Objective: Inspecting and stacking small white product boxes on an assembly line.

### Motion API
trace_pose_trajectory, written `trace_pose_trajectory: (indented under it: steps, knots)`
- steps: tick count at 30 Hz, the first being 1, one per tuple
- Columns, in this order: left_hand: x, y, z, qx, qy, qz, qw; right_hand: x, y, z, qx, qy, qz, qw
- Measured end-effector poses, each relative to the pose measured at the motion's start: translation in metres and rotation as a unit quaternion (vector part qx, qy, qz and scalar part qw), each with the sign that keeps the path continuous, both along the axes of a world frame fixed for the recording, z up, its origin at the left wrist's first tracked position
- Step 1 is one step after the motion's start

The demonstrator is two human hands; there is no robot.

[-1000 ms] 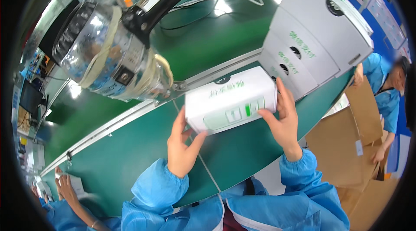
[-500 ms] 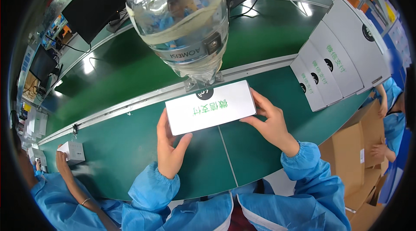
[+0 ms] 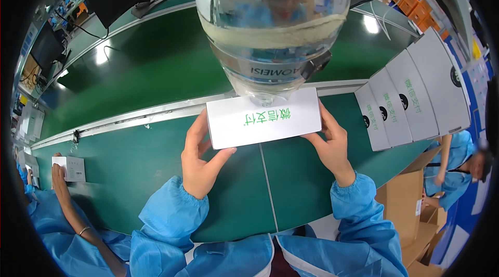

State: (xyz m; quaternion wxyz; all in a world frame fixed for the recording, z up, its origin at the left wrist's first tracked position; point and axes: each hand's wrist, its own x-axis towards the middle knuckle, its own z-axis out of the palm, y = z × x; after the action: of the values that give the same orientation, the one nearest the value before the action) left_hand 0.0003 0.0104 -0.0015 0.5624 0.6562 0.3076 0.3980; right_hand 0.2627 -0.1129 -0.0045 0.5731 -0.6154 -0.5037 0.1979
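Note:
I hold a white rectangular box (image 3: 262, 121) with green print between both hands, above the green bench (image 3: 130, 168). My left hand (image 3: 200, 160) grips its left end, thumb under the lower edge. My right hand (image 3: 332, 144) grips its right end. Both sleeves are blue. A clear plastic bottle (image 3: 273, 27) with a band of tape hangs upside down from above and hides the box's upper edge.
Three white boxes (image 3: 410, 97) stand in a row at the right on the bench. A co-worker's hand (image 3: 57, 175) at the left rests by a small white box (image 3: 70, 169). Another person in blue (image 3: 457, 173) stands by cardboard cartons (image 3: 410, 209) at the right. Monitors (image 3: 47, 48) sit far left.
The box has turned from tilted to nearly level and sits centred before me. The view has swung, so the bottle now hangs over the middle and the stacked boxes lie further right.

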Motion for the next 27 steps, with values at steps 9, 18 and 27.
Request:
trace_pose_trajectory:
  steps: [9, 18, 27]
  knots:
    - [-0.001, 0.002, -0.003, 0.042, -0.018, -0.008, 0.999, -0.005, -0.003, 0.009, -0.002, -0.081, -0.022, 0.996]
    - [0.0, 0.002, -0.005, 0.036, -0.017, -0.011, 0.999, -0.002, -0.003, 0.002, 0.008, -0.064, -0.018, 0.998]
    - [-0.001, 0.002, -0.002, 0.028, -0.015, -0.015, 0.999, -0.002, -0.003, 0.0, 0.008, -0.061, -0.023, 0.998]
